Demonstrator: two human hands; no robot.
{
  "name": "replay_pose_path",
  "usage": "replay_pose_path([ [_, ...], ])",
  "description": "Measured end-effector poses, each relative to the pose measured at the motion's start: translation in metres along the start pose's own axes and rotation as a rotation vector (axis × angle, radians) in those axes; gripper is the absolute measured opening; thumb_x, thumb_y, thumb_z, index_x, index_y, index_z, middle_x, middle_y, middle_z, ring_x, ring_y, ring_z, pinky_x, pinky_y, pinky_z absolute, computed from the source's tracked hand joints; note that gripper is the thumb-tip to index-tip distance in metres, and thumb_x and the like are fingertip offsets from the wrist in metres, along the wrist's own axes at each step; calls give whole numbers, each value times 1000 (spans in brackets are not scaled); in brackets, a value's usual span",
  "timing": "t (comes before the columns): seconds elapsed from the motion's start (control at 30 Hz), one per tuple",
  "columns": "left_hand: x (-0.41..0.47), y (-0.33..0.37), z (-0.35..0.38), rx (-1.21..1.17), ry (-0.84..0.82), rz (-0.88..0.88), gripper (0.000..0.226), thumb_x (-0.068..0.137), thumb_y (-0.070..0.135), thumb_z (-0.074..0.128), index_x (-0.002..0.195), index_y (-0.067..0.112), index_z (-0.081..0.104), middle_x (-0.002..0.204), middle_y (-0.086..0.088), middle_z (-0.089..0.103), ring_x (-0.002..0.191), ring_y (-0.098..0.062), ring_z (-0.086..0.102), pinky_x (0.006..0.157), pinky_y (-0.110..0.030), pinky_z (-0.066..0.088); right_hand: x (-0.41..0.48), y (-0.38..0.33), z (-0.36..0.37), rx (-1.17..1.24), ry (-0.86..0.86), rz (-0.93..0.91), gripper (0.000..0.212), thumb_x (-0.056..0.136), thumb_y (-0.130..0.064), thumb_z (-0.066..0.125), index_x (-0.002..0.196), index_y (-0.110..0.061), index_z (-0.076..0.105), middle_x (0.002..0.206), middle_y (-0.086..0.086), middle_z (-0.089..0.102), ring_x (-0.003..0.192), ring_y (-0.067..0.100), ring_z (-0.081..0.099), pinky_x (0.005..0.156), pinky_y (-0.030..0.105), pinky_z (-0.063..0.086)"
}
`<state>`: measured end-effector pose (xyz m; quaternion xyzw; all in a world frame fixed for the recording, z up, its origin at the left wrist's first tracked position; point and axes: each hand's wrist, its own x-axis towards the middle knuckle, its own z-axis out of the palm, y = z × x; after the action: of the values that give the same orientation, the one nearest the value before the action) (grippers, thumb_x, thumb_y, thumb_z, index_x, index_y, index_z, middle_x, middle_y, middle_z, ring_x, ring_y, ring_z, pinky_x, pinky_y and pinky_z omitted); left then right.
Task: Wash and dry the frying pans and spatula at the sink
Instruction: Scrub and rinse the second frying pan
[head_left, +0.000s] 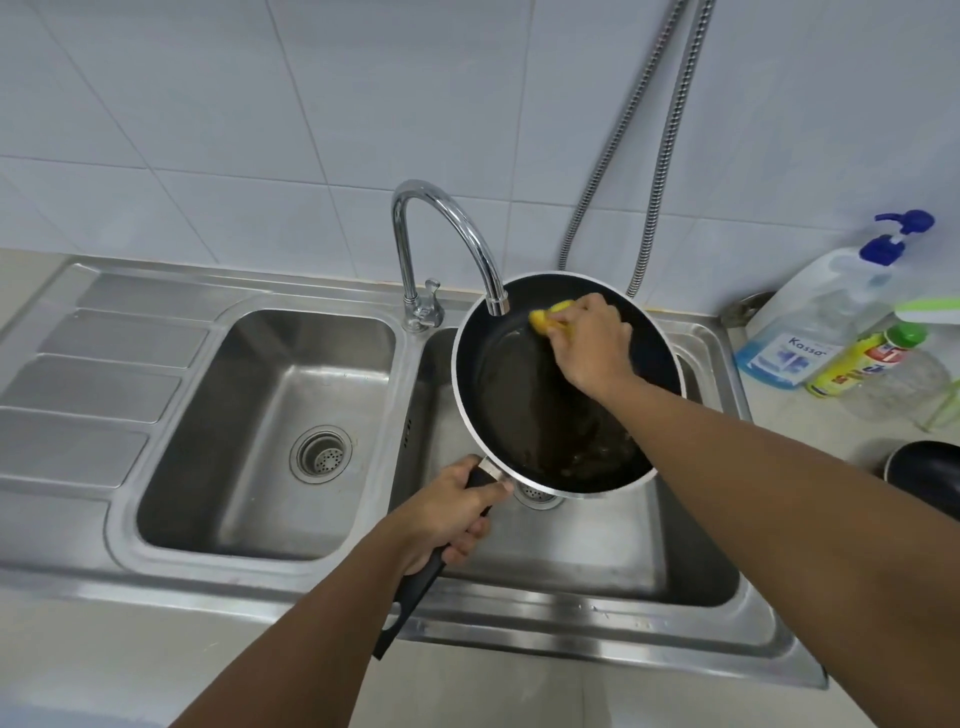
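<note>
Over the right sink basin, a left hand grips the tilted frying pan by its handle while the right hand pinches a yellow sponge against its far wall; a wet grip could let the pan slip into the basin.

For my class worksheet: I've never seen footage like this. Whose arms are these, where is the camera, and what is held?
No machine here: a person wears one wide-angle camera on the head, looking down at their own arms. The left hand grips the handle of a black frying pan, tilted over the right basin of the sink, beneath the tap. The right hand holds a yellow sponge against the pan's inside. Soap bottles and a second dark pan sit on the counter.
</note>
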<state>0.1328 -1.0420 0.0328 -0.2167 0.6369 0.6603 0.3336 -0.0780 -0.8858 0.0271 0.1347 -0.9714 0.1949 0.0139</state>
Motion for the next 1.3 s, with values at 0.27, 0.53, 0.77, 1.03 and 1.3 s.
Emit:
replay_pose_path([
  [0.27,3,-1,3,-57,8,-1,28,101,39,60,122,23,51,59,2,41,44,-8,31,41,-23,25,-33,-28,11,239,-475,-359,26,72,-27,80,96,-37,74,110,-7,60,107,19,55,100,40,45],
  [0.53,1,-7,-7,-107,-18,-49,26,102,41,58,110,17,50,59,1,40,44,-9,28,38,-22,24,-64,41,-34,-40,-649,-317,12,70,-30,80,67,-24,70,88,-15,56,90,0,51,85,30,47],
  [0.77,-1,-6,-6,-71,-11,-33,29,103,39,56,123,20,50,58,3,40,43,-9,29,38,-22,25,4,55,-24,-214,-286,-186,22,94,-24,67,112,-18,79,118,15,57,112,35,57,100,40,45],
  [1.03,0,0,-8,-51,3,27,10,103,37,57,113,39,53,57,2,40,44,-9,31,39,-24,29,1,-41,16,213,-428,-267,44,90,-30,76,133,-25,67,128,-1,45,122,17,43,107,29,32],
  [1.3,4,-2,-18,-134,72,-3,20,103,37,57,122,32,53,57,2,42,45,-9,32,39,-22,28,-62,11,-1,194,-589,-306,13,73,-21,81,78,-25,70,105,-5,52,96,7,54,86,26,43],
])
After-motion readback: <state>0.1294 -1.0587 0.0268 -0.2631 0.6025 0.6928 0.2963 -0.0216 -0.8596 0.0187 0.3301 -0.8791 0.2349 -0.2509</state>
